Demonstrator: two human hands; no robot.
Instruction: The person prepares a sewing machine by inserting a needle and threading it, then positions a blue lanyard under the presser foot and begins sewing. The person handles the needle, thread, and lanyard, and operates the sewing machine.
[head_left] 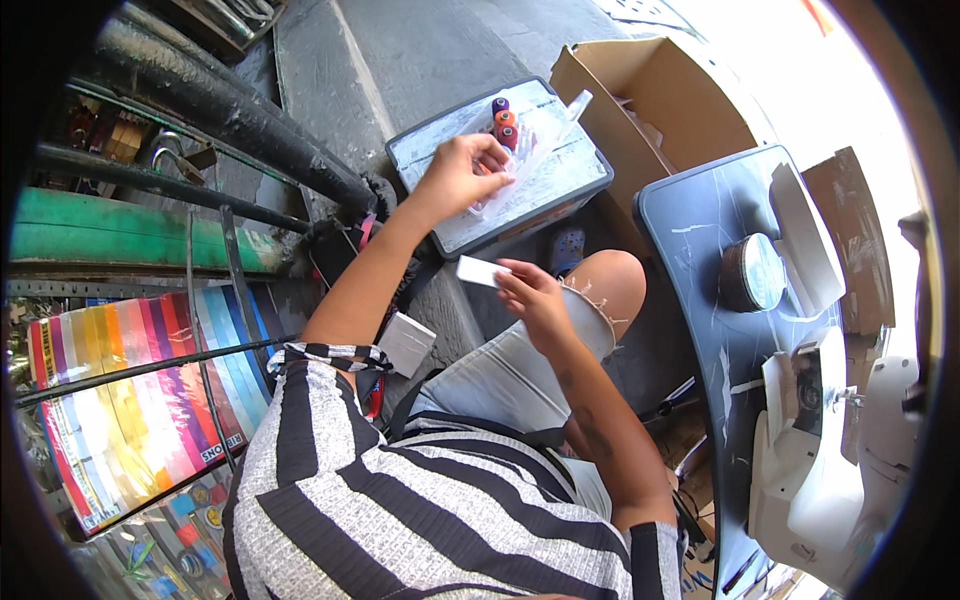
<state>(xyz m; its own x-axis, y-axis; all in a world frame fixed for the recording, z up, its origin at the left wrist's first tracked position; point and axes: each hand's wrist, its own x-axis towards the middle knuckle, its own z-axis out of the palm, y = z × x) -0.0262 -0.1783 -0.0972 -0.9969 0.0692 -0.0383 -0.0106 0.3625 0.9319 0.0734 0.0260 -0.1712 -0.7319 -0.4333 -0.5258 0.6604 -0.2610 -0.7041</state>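
White piece (478, 271) juts leftward — from the right grip (536, 303).

1 flat white rectangular piece (481, 271) is held up near clear plastic (537, 155) on a pale-topped box (545, 201).

So 3 thread spools (505, 118) sit by a plastic case (540, 155) on the bin (430, 128) up front, cardboard box (690, 95) right of that, sewing machine (815, 470) on the right-hand table (690, 250), ribbon pack (150, 400) left behind bars (236, 262).
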